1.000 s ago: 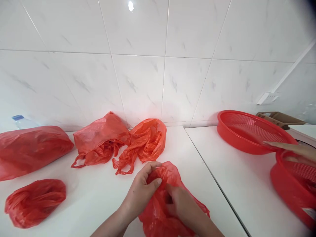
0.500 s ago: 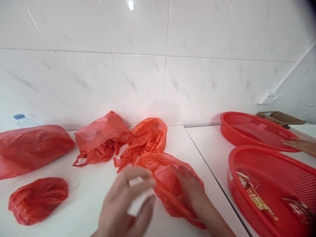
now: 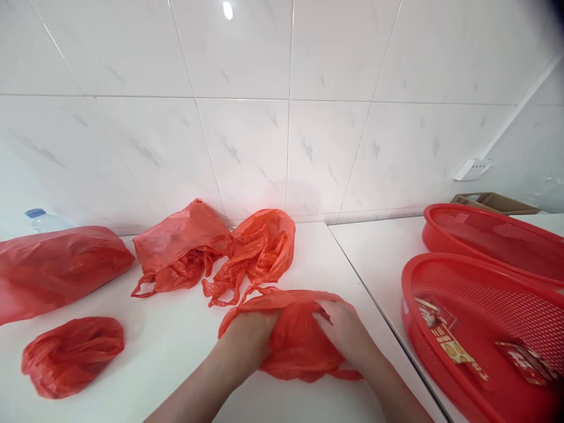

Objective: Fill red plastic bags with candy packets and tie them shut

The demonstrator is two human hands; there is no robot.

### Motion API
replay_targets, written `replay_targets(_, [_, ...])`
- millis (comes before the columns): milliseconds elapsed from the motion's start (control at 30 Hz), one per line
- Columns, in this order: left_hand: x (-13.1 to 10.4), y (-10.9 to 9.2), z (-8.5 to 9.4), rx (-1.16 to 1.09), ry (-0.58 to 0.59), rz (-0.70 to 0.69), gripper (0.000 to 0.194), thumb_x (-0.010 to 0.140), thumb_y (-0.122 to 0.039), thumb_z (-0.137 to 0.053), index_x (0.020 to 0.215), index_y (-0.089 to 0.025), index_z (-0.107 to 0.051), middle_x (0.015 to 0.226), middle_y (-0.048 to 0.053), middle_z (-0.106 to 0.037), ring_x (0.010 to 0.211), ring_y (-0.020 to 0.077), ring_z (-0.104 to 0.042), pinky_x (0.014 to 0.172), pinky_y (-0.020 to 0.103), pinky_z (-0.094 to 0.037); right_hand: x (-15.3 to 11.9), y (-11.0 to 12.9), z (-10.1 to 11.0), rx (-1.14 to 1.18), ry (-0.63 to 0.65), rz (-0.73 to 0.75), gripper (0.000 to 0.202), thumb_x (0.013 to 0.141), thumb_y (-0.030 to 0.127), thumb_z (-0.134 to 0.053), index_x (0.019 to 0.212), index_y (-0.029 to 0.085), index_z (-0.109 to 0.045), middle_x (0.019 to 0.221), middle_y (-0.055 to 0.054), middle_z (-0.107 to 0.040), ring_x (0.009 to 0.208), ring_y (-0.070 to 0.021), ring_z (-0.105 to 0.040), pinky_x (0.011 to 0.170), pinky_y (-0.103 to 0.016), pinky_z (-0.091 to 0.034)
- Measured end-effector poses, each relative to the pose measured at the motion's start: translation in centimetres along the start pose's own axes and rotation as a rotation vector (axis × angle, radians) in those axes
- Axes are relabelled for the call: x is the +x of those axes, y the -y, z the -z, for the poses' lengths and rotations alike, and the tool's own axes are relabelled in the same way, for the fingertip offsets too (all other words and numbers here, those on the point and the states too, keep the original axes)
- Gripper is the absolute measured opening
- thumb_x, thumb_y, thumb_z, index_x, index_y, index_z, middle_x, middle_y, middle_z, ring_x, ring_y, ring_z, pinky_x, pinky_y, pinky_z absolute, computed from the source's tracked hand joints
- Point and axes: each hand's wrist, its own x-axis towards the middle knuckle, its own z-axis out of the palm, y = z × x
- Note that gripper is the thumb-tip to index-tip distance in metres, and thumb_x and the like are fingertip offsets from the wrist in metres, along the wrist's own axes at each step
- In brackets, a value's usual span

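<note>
A thin red plastic bag (image 3: pixel 299 343) lies on the white table at the centre front. My left hand (image 3: pixel 255 335) is inside its opening up to the wrist; the fingers are hidden by the plastic. At the right side of the same bag, my right hand (image 3: pixel 341 329) presses on the plastic, its thumb and a finger showing and the other fingertips out of sight. Just behind it sits a crumpled red bag (image 3: pixel 268 249), with a fuller red bag (image 3: pixel 183 244) to the left of that one.
A long filled red bag (image 3: pixel 57 267) and a small red bundle (image 3: pixel 73 355) lie at left, near a bottle (image 3: pixel 44 220). At right stand a red basket (image 3: pixel 418 264) with snack packets (image 3: pixel 449 341), another red basket (image 3: pixel 440 235) and a brown tray (image 3: pixel 497 202).
My left hand has gone from in front of the bag into its opening. The bag's shape has spread out. The rear basket has shifted right, and the other person's hand has left view.
</note>
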Motion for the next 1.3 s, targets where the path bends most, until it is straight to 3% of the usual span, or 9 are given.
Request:
replay_targets(167, [0.0, 0.1, -1.6, 0.17, 0.096, -0.007, 0.058, 0.055, -0.007, -0.053, 0.11, -0.025, -0.058, 0.1, 0.009, -0.068, 0.07, 0.025, -0.067, 0.058, 0.031, -0.047, -0.2, 0.3, -0.7, -0.171, 0.037, -0.06, 0.03, 0.077, 0.034, -0.058, 0.107, 0.026, -0.062, 0.082, -0.002, -0.068, 0.07, -0.021, -0.062, 0.063, -0.034, -0.046])
replay_targets(300, [0.6, -0.2, -2.0, 0.171, 0.115, 0.008, 0.064, 0.06, -0.013, -0.058, 0.123, -0.024, -0.052, 0.11, 0.013, -0.064, 0.082, 0.0304, -0.067, 0.061, 0.034, -0.048, 0.2, -0.7, -1.0, -0.262, 0.066, -0.002, 0.077, 0.049, 0.03, -0.08, 0.122, 0.023, -0.056, 0.114, -0.009, -0.063, 0.102, -0.0306, -0.058, 0.077, -0.037, -0.047])
replay_targets(400, [0.4, -0.6, -1.7, 0.136, 0.12, -0.081, 0.054, 0.07, -0.018, -0.058, 0.124, -0.023, -0.053, 0.111, 0.012, -0.065, 0.086, 0.0303, -0.066, 0.066, 0.037, -0.05, 0.7, -1.7, -0.8, -0.252, 0.042, 0.042, 0.072, 0.055, 0.023, -0.077, 0.124, 0.022, -0.055, 0.126, -0.009, -0.056, 0.116, -0.0284, -0.05, 0.09, -0.036, -0.044])
replay_targets(567, [-1.1, 0.3, -1.8, 0.13, -0.294, -0.45, 0.03, 0.087, -0.014, -0.043, 0.11, -0.025, -0.058, 0.115, 0.009, -0.062, 0.102, 0.0245, -0.059, 0.083, 0.036, -0.048, 1.0, -2.1, -0.5, -0.243, -0.053, 0.129, 0.05, 0.076, 0.004, -0.049, 0.123, 0.022, -0.056, 0.125, -0.006, -0.057, 0.116, -0.0199, -0.049, 0.096, -0.033, -0.041])
replay_targets(667, [-1.7, 1.5, -1.9, 0.129, -0.601, -0.34, 0.026, 0.086, -0.018, -0.049, 0.11, -0.025, -0.056, 0.121, 0.011, -0.055, 0.111, 0.0272, -0.053, 0.093, 0.043, -0.042, 0.8, -1.5, -0.4, -0.241, -0.113, 0.162, 0.041, 0.083, 0.004, -0.04, 0.112, 0.021, -0.062, 0.111, -0.006, -0.062, 0.107, -0.0206, -0.052, 0.093, -0.037, -0.041])
replay_targets(733, [-1.7, 2.2, -1.7, 0.104, -0.645, -0.141, 0.035, 0.083, -0.028, -0.055, 0.117, -0.024, -0.053, 0.129, 0.014, -0.048, 0.117, 0.0322, -0.048, 0.094, 0.047, -0.041, 0.6, -1.0, -0.5, -0.234, -0.123, 0.184, 0.033, 0.084, 0.007, -0.043, 0.103, 0.022, -0.065, 0.102, -0.005, -0.063, 0.099, -0.0203, -0.054, 0.088, -0.036, -0.043])
replay_targets(900, [-0.8, 3.2, -0.8, -0.182, -0.315, 0.231, 0.043, 0.083, -0.042, -0.05, 0.123, -0.027, -0.049, 0.115, 0.007, -0.06, 0.097, 0.0275, -0.06, 0.074, 0.038, -0.049, -0.3, -0.2, -1.0, -0.233, 0.073, 0.215, 0.023, 0.07, 0.01, -0.061, 0.087, 0.024, -0.067, 0.095, -0.001, -0.058, 0.087, -0.0175, -0.052, 0.074, -0.029, -0.044])
replay_targets(1067, [1.1, 3.1, -1.2, -0.739, -0.151, 0.254, 0.027, 0.08, -0.045, -0.053, 0.089, -0.021, -0.061, 0.075, 0.0, -0.066, 0.069, 0.0191, -0.062, 0.062, 0.028, -0.046, -0.6, -0.6, -1.1, -0.196, 0.235, 0.193, 0.034, 0.064, 0.007, -0.061, 0.091, 0.026, -0.067, 0.101, -0.001, -0.054, 0.098, -0.0197, -0.048, 0.085, -0.032, -0.041])
replay_targets(1300, [2.6, 3.8, -3.4, -1.544, -0.009, 0.3, 0.043, 0.077, -0.042, -0.063, 0.113, -0.021, -0.054, 0.088, 0.004, -0.071, 0.076, 0.022, -0.068, 0.066, 0.031, -0.053, -0.3, -1.1, -0.7, -0.214, 0.239, 0.193, 0.032, 0.063, 0.011, -0.062, 0.092, 0.024, -0.066, 0.101, -0.002, -0.054, 0.096, -0.0188, -0.049, 0.086, -0.032, -0.042])
